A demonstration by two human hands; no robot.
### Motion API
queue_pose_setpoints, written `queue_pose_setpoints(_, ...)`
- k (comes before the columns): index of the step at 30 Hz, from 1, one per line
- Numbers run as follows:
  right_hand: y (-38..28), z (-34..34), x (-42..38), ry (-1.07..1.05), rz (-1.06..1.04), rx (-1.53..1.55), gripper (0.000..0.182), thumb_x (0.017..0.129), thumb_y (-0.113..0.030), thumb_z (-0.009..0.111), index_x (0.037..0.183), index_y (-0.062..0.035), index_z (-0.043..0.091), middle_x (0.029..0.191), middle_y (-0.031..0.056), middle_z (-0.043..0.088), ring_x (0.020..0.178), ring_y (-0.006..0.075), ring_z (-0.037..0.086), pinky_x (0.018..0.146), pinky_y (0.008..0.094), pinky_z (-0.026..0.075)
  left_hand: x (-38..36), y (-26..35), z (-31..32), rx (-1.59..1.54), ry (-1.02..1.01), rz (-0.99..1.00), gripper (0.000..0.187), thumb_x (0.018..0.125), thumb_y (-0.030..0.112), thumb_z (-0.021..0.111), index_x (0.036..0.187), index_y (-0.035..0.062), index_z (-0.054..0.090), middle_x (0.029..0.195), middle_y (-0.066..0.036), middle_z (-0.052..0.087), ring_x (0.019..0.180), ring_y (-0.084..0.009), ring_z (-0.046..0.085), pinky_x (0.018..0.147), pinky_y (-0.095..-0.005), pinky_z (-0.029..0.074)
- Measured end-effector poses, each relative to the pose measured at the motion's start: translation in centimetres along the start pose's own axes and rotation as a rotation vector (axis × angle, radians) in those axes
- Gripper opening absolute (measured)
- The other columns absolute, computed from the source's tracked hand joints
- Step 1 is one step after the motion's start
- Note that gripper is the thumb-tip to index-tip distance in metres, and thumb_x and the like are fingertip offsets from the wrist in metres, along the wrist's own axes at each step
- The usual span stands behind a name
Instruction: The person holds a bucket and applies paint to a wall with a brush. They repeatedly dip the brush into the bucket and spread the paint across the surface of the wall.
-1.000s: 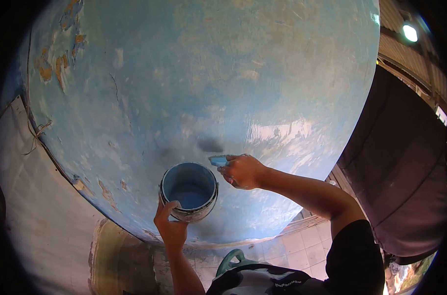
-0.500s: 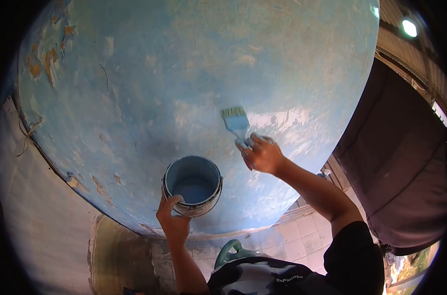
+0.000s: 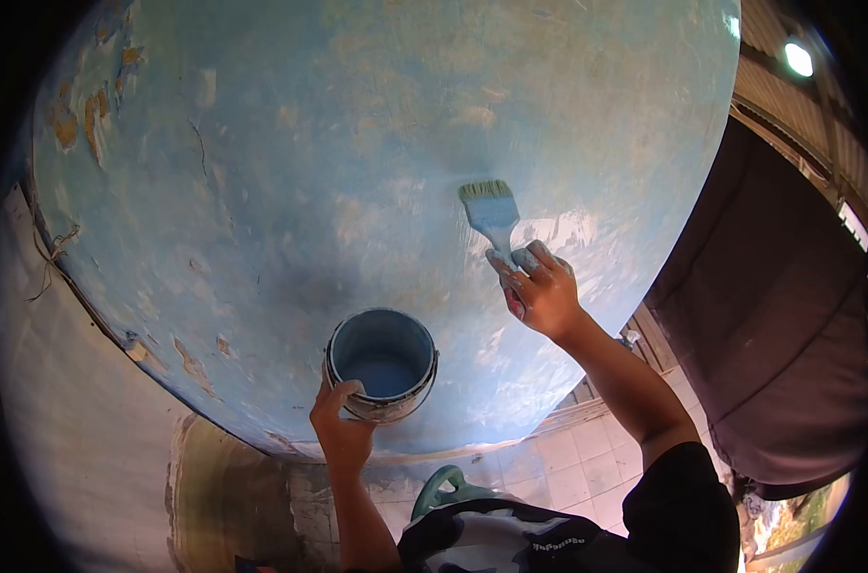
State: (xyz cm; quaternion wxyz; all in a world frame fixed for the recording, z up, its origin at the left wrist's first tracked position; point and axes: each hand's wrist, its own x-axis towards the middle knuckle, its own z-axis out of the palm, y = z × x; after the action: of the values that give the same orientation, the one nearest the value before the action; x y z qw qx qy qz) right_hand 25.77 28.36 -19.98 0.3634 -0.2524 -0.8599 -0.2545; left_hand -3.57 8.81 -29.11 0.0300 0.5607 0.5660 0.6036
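The bucket point(image 3: 386, 409) serves as landmark. It sits in the left hand point(image 3: 343, 435), close in front of the wall point(image 3: 291, 191), its mouth facing the wearer. The left thumb lies at the near rim with fingers along the left side; how far these reach underneath cannot be told. This hold appears meant to steady the bucket and keep the blue paint point(image 3: 381, 377) inside within reach.

The brush point(image 3: 491, 215) is above and to the right of the bucket, bristles upward, at the wall; actual contact cannot be confirmed. The right hand point(image 3: 549, 291) has its fingers clamped on the handle, the others curled in, presumably for control while leaving the bristles free. Paint marks the fingers.

Peeling patches point(image 3: 63, 124) are noted far up and left of the bucket, a dark cloth point(image 3: 759, 306) well to its right, and floor tiles point(image 3: 587, 458) below and right.

Compared with the earliest frame, the brush, then just beside the bucket's rim, is now higher and farther from it. Since the middle frame it has shifted slightly up and right. The left hand's hold appears unchanged.
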Motion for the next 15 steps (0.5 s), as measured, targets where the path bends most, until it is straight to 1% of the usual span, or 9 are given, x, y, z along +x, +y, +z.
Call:
queue_pose_setpoints(2, 0.2, 1.0, -0.5, 0.179, -0.038, -0.094, 0.050, 0.076, -0.015, 0.076, 0.125, -0.0084, 0.071, 0.097, 0.0134, 0.073, 0.099, 0.0342, 0.070, 0.070, 0.0418, 0.060, 0.1, 0.1, 0.4, 0.024, 0.010, 0.012, 0.038, 0.068, 0.004, 0.090, 0.100, 0.0014, 0.070, 0.115, -0.018, 0.073, 0.107, -0.0345, 0.070, 0.093, -0.0435, 0.053)
queue_pose_setpoints(3, 0.1, 2.4, -1.5, 0.122, 0.017, 0.024, 0.049, 0.075, -0.015, 0.076, 0.123, -0.0064, 0.072, 0.095, 0.0143, 0.073, 0.094, 0.0352, 0.071, 0.069, 0.0414, 0.060, 0.1, 0.1, 0.6, 0.021, 0.006, 0.013, 0.038, 0.068, 0.004, 0.090, 0.100, 0.0014, 0.070, 0.115, -0.018, 0.073, 0.107, -0.0345, 0.070, 0.093, -0.0435, 0.053)
queue_pose_setpoints(5, -1.4, 5.4, -4.7, 0.083, -0.014, 0.023, 0.047, 0.073, -0.015, 0.077, 0.119, -0.0056, 0.072, 0.094, 0.0156, 0.072, 0.091, 0.0354, 0.071, 0.068, 0.0427, 0.060, 0.2, 0.0, 0.8, 0.029, 0.011, 0.033, 0.038, 0.067, 0.003, 0.090, 0.099, 0.0008, 0.069, 0.111, -0.017, 0.073, 0.104, -0.0335, 0.070, 0.091, -0.0427, 0.053)
queue_pose_setpoints(7, -3.2, 8.8, -8.7, -0.052, -0.023, 0.158, 0.045, 0.074, -0.017, 0.076, 0.117, -0.0049, 0.072, 0.094, 0.0183, 0.072, 0.094, 0.0359, 0.071, 0.070, 0.0464, 0.061, 0.3, -0.2, 0.8, 0.014, -0.007, 0.020, 0.038, 0.068, 0.002, 0.089, 0.101, 0.0010, 0.069, 0.117, -0.019, 0.072, 0.109, -0.0352, 0.069, 0.093, -0.0432, 0.053)
queue_pose_setpoints(8, -4.5, 9.8, -10.2, -0.192, -0.002, 0.217, 0.043, 0.076, -0.018, 0.075, 0.116, -0.0051, 0.071, 0.093, 0.0183, 0.071, 0.096, 0.0360, 0.070, 0.070, 0.0477, 0.061, 0.2, -0.3, 0.8, 0.004, -0.027, 0.003, 0.038, 0.069, 0.001, 0.088, 0.102, 0.0012, 0.069, 0.122, -0.021, 0.071, 0.113, -0.0369, 0.069, 0.095, -0.0436, 0.053)
queue_pose_setpoints(9, -5.7, 10.7, -11.4, -0.332, 0.022, 0.277, 0.040, 0.079, -0.019, 0.074, 0.116, -0.0052, 0.071, 0.092, 0.0183, 0.071, 0.098, 0.0361, 0.070, 0.071, 0.0490, 0.061, 0.2, -0.4, 0.8, 0.000, -0.030, 0.003, 0.038, 0.069, 0.001, 0.088, 0.102, 0.0012, 0.069, 0.122, -0.021, 0.071, 0.113, -0.0369, 0.069, 0.095, -0.0436, 0.053)
queue_pose_setpoints(11, -6.8, 13.0, -13.2, -0.518, -0.011, 0.320, 0.033, 0.084, -0.021, 0.071, 0.113, -0.0063, 0.070, 0.092, 0.0165, 0.071, 0.102, 0.0353, 0.068, 0.073, 0.0498, 0.060, 0.4, -0.4, 1.1, 0.017, -0.044, -0.019, 0.038, 0.069, 0.002, 0.088, 0.102, 0.0010, 0.069, 0.122, -0.021, 0.071, 0.113, -0.0371, 0.068, 0.095, -0.0434, 0.053)
queue_pose_setpoints(12, -6.9, 12.3, -12.3, -0.693, 0.056, 0.331, 0.026, 0.087, -0.019, 0.068, 0.111, -0.0091, 0.071, 0.093, 0.0133, 0.071, 0.105, 0.0336, 0.067, 0.075, 0.0484, 0.059, 0.6, -0.3, 1.2, 0.017, -0.053, -0.009, 0.038, 0.069, 0.002, 0.088, 0.102, 0.0010, 0.069, 0.122, -0.021, 0.071, 0.113, -0.0371, 0.068, 0.095, -0.0434, 0.053)
queue_pose_setpoints(15, -4.0, 10.1, -9.9, -0.740, 0.202, 0.311, 0.022, 0.086, -0.017, 0.067, 0.107, -0.0113, 0.071, 0.095, 0.0117, 0.072, 0.105, 0.0317, 0.066, 0.078, 0.0468, 0.059, 0.7, -0.4, 1.7, 0.035, -0.075, 0.036, 0.036, 0.070, 0.003, 0.087, 0.102, 0.0010, 0.069, 0.121, -0.021, 0.071, 0.112, -0.0367, 0.068, 0.095, -0.0434, 0.053)
